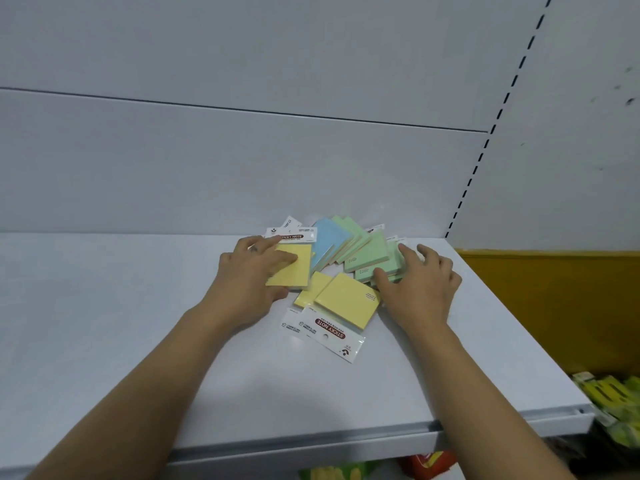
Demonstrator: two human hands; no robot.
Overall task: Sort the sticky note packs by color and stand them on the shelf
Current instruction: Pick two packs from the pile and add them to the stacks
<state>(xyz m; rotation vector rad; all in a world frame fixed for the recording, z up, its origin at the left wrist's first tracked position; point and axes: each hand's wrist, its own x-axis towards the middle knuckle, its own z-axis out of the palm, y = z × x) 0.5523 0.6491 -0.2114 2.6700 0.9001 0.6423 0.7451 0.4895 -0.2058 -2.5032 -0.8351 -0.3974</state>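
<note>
Left hand (252,275), right hand (419,286) atop note packs (346,299)

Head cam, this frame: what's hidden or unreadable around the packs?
All head view:
- Green packs: count unclear; they overlap and the right hand covers some.
- Yellow pack: left part is under the left hand.
- Label fine print: too small.
- Goods below the shelf: blurred, cut off by shelf and frame edge.

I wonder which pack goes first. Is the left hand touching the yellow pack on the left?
Touching. The head view shows the left hand resting on the leftmost yellow pack, fingers across its top, thumb at its near edge.
</note>
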